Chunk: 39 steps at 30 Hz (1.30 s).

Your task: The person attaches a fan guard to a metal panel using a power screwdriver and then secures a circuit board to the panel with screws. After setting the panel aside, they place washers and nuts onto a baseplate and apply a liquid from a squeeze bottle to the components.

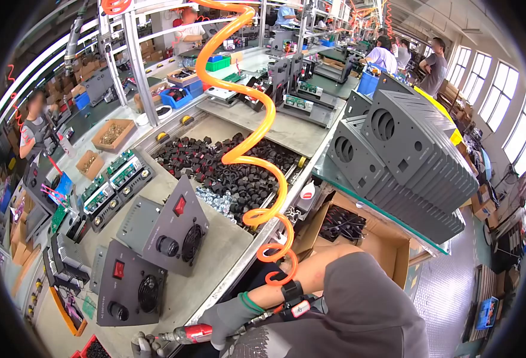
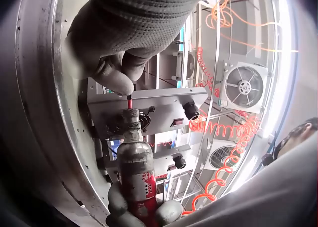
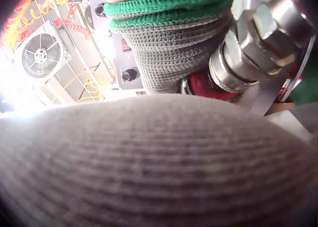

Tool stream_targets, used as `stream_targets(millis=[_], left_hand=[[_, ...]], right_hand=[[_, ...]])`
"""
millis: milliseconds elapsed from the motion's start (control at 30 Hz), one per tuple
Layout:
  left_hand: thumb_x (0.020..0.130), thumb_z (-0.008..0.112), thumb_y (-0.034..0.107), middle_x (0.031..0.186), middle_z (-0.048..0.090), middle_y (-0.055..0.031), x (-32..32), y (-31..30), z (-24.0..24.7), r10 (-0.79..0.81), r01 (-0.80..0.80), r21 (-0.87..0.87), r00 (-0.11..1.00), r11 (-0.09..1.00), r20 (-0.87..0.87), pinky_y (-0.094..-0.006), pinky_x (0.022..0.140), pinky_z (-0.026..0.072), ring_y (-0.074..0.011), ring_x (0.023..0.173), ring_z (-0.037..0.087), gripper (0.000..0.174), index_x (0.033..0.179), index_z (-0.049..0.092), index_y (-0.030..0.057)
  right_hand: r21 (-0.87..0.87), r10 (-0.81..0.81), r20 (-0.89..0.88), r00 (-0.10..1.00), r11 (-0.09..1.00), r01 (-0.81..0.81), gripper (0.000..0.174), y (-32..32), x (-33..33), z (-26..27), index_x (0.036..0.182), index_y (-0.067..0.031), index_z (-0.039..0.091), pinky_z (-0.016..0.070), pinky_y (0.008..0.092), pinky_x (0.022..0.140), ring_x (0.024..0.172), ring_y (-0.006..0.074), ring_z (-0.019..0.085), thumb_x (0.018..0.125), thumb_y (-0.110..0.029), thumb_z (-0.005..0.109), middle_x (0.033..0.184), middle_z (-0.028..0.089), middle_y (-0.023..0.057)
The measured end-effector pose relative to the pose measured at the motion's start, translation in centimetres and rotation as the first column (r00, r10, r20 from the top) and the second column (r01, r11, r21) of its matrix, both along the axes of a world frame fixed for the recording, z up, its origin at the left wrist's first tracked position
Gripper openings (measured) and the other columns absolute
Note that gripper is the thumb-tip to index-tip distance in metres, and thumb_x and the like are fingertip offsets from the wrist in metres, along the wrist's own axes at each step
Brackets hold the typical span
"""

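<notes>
My gloved right hand [image 1: 227,319] grips a red and silver air screwdriver [image 1: 192,333] low at the bench edge. At its front end is my gloved left hand [image 1: 145,345]. In the left wrist view, the left hand [image 2: 131,33] pinches the tip of a thin red-banded bit [image 2: 130,102] between thumb and finger; below, the right hand's fingers [image 2: 169,212] wrap the screwdriver body [image 2: 138,175]. The right wrist view shows a glove with green cuff [image 3: 169,53] beside metal fittings [image 3: 248,43]; the fingertips are hidden there.
Two grey housings [image 1: 182,224] [image 1: 132,283] with red switches and fans stand on the bench. Behind them lies a bin of black parts [image 1: 215,161]. An orange coiled hose [image 1: 269,119] hangs across the view. Stacked grey casings [image 1: 418,143] and an open carton [image 1: 388,238] are at right.
</notes>
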State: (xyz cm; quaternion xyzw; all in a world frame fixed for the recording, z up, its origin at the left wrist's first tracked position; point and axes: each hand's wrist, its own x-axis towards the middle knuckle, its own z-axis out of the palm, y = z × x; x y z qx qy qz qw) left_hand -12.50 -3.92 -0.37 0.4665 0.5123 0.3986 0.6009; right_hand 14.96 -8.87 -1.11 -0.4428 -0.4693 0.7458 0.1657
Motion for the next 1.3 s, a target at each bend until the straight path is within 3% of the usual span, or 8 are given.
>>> stream_targets(millis=[367, 533, 767, 833, 967, 1100, 1200, 1300], left_hand=[[0.105, 0.053, 0.026, 0.106, 0.058, -0.0102, 0.8, 0.0, 0.2, -0.017, 0.049, 0.120, 0.966, 0.992, -0.256, -0.0285, 0.077, 0.0497, -0.0166, 0.091, 0.057, 0.038, 0.124, 0.060, -0.0070], [0.103, 0.058, 0.026, 0.097, 0.058, -0.0044, 0.2, 0.4, 0.6, -0.053, 0.053, -0.073, 0.999, 0.996, 0.010, -0.0274, 0.076, 0.0495, -0.0134, 0.090, 0.056, 0.034, 0.123, 0.058, -0.0013], [0.101, 0.060, 0.024, 0.102, 0.060, -0.0055, 0.0, 0.4, -0.2, -0.095, 0.097, -0.066, 0.995, 0.993, 0.036, -0.0276, 0.077, 0.0508, -0.0139, 0.092, 0.058, 0.033, 0.123, 0.057, -0.0003], [0.102, 0.057, 0.032, 0.107, 0.064, -0.0104, -0.2, 0.4, -1.4, -0.131, 0.401, 0.421, 0.831, 0.814, -0.540, -0.0309, 0.077, 0.0523, -0.0188, 0.094, 0.062, 0.041, 0.126, 0.055, -0.0007], [0.103, 0.051, 0.043, 0.115, 0.066, -0.0174, 0.9, -0.5, -0.1, -0.196, 0.197, -0.021, 0.947, 0.980, -0.256, -0.0365, 0.079, 0.0543, -0.0259, 0.099, 0.065, 0.053, 0.132, 0.052, -0.0015], [0.104, 0.045, 0.051, 0.124, 0.063, -0.0224, 1.1, 0.4, 0.0, 0.134, -0.016, 0.443, 0.962, 0.896, -0.236, -0.0407, 0.094, 0.0527, -0.0299, 0.109, 0.064, 0.064, 0.138, 0.046, -0.0035], [0.103, 0.053, 0.039, 0.126, 0.062, -0.0226, 1.0, 2.2, -1.3, 0.107, 0.025, 0.595, 0.977, 0.803, -0.185, -0.0413, 0.090, 0.0541, -0.0308, 0.109, 0.064, 0.053, 0.136, 0.050, -0.0012], [0.106, 0.045, 0.031, 0.142, 0.051, -0.0221, 2.4, 3.7, -2.6, 0.027, 0.122, 0.641, 0.976, 0.758, -0.218, -0.0393, 0.112, 0.0363, -0.0282, 0.130, 0.051, 0.055, 0.147, 0.039, -0.0047]], right_hand=[[0.055, -0.004, 0.041, 0.999, 0.998, 0.002, 0.025, -1.0, 0.0, -0.4, 0.080, -0.0013, 0.061, 0.0419, 0.0320, 0.046, 0.051, 0.0176, 0.056, 0.063, -0.011, 0.076, 0.063, 0.061, 0.0068], [-0.005, -0.012, 0.042, 0.999, 1.000, 0.012, 0.021, -1.4, 0.2, 1.0, 0.074, -0.0033, 0.059, 0.0396, 0.0315, 0.045, 0.048, 0.0158, 0.054, 0.063, -0.010, 0.075, 0.062, 0.060, 0.0057], [0.031, 0.009, 0.080, 0.997, 0.999, -0.012, 0.022, -1.4, -0.5, -3.2, 0.075, -0.0028, 0.058, 0.0372, 0.0288, 0.043, 0.046, 0.0148, 0.051, 0.064, -0.012, 0.074, 0.058, 0.056, 0.0036], [0.093, -0.025, -0.008, 1.000, 0.995, 0.026, 0.025, -1.5, -0.5, -3.8, 0.080, -0.0019, 0.059, 0.0380, 0.0291, 0.043, 0.047, 0.0146, 0.052, 0.065, -0.014, 0.075, 0.060, 0.057, 0.0043], [0.062, -0.017, 0.055, 0.998, 0.998, 0.014, 0.030, -2.2, 1.6, -0.4, 0.087, -0.0017, 0.060, 0.0406, 0.0304, 0.045, 0.050, 0.0156, 0.055, 0.065, -0.016, 0.074, 0.065, 0.060, 0.0059], [0.107, -0.004, 0.100, 0.995, 0.994, -0.007, 0.041, -3.4, 3.9, 1.1, 0.102, -0.0022, 0.057, 0.0468, 0.0291, 0.049, 0.057, 0.0142, 0.059, 0.069, -0.019, 0.074, 0.071, 0.060, 0.0052], [0.013, -0.054, 0.141, 0.989, 0.999, 0.053, 0.040, -4.2, 4.6, 1.1, 0.099, -0.0010, 0.059, 0.0488, 0.0333, 0.056, 0.063, 0.0190, 0.062, 0.068, -0.020, 0.075, 0.074, 0.063, 0.0073], [0.034, -0.064, 0.149, 0.987, 0.998, 0.060, 0.041, -4.5, 4.5, -0.4, 0.100, -0.0012, 0.059, 0.0493, 0.0336, 0.058, 0.066, 0.0193, 0.062, 0.068, -0.019, 0.075, 0.075, 0.063, 0.0075]])
